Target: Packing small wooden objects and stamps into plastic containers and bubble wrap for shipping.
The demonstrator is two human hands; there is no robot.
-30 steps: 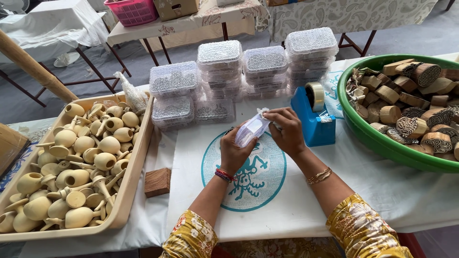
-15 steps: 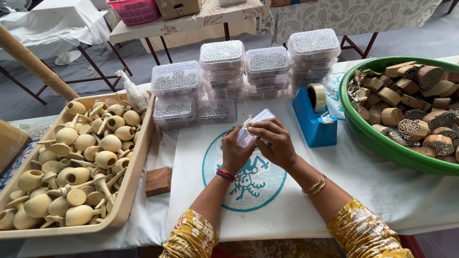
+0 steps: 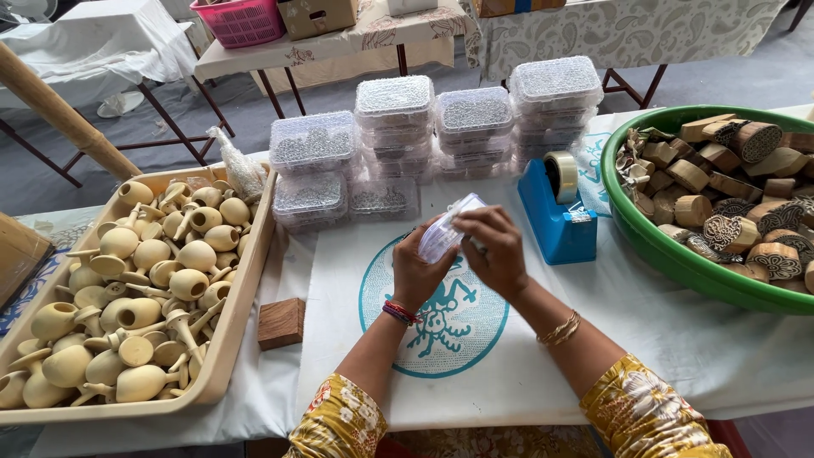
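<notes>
A small clear plastic box [image 3: 447, 227] is held on edge above the white cloth with a teal round print [image 3: 441, 339]. My left hand [image 3: 420, 273] grips it from below and behind. Over its right end my right hand [image 3: 494, 248] is closed, fingers pressing on its side. A blue tape dispenser [image 3: 555, 214] with a roll of clear tape stands just right of my right hand.
Stacks of clear lidded boxes [image 3: 394, 127] holding small silvery items stand behind my hands. A beige tray [image 3: 240, 297] of pale wooden knobs sits at left, a small wooden block [image 3: 281, 322] beside it. A green basin [image 3: 670, 254] of carved wooden blocks is at right.
My right hand has come down from the box's upper end onto its right side, and both hands with the box have shifted slightly lower and toward me.
</notes>
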